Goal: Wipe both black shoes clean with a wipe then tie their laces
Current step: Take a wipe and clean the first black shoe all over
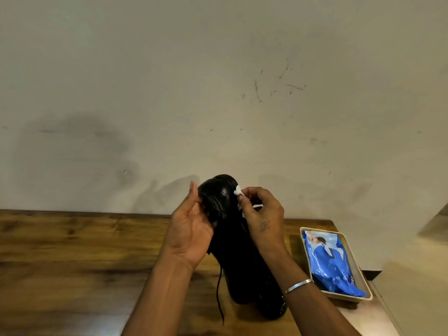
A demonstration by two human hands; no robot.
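My left hand point(189, 229) grips a black shoe point(221, 197) from its left side and holds it lifted above the table, toe pointing away from me. My right hand point(260, 212) pinches a crumpled white wipe point(237, 190) and presses it against the right side of the toe. A loose black lace point(219, 292) dangles from the raised shoe. Beneath it a second black shoe point(257, 294) lies on the wooden table point(72, 251), partly hidden by my right forearm.
A beige tray point(363, 283) holding a blue pack of wipes point(329, 260) sits at the table's right end, near its edge. A scuffed pale wall rises right behind the table. Bare wood stretches to the left of the shoes.
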